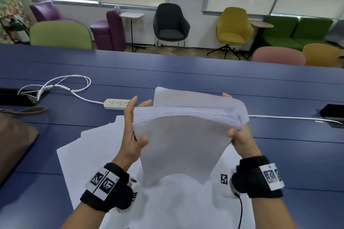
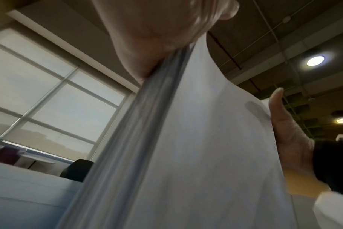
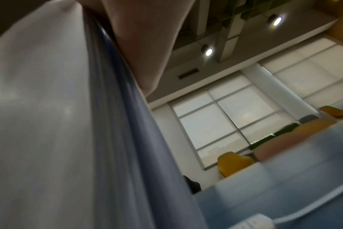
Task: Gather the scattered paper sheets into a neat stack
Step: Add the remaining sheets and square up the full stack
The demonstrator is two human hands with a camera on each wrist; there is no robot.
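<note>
Step in hand, by my reading: squaring the gathered bundle (image 1: 186, 135), which stood on edge at frame centre over 3 or so loose sheets (image 1: 89, 145) lying lower left on the blue table (image 1: 279, 154). Left hand (image 1: 133, 132) clasped the bundle's left edge, thumb in front, fingers behind; right hand (image 1: 240, 139) pinched the right edge likewise. Front sheet sagged forward; one rear sheet stood proud at the top, edges uneven. Next move probably calls for tapping the bundle flush, then collecting the loose sheets. Beyond: power strip (image 1: 116, 103), upper centre-left.
</note>
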